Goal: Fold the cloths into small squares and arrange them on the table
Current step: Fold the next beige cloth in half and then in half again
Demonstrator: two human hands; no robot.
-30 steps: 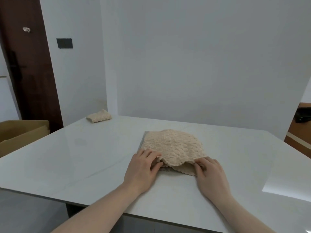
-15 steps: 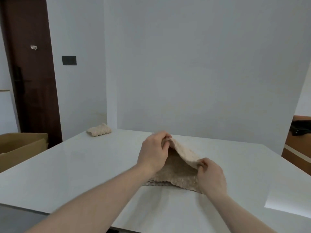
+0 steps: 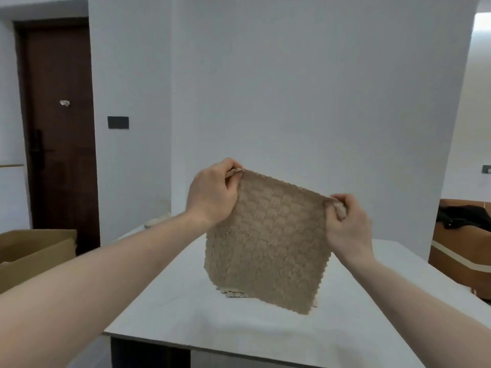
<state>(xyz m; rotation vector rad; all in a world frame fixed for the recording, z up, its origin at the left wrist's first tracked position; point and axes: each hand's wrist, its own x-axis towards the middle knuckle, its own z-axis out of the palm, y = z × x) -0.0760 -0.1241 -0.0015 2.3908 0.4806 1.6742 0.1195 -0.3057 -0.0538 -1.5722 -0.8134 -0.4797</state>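
A beige waffle-textured cloth (image 3: pixel 268 245) hangs unfolded in the air above the white table (image 3: pixel 239 330). My left hand (image 3: pixel 212 192) pinches its upper left corner and my right hand (image 3: pixel 345 221) pinches its upper right corner, with the top edge stretched between them. Under the hanging cloth, the edge of another beige cloth (image 3: pixel 233 293) shows on the table. A small folded beige cloth (image 3: pixel 156 220) lies at the table's far left corner, partly hidden by my left forearm.
A cardboard box (image 3: pixel 34 253) stands left of the table. A dark wooden door (image 3: pixel 61 144) is behind it. An orange-brown piece of furniture (image 3: pixel 462 261) with dark fabric on top stands at the right. A white wall rises behind the table.
Both hands have lifted the top cloth off the table by its corners and raised it until it hangs open. The view has tilted upward.
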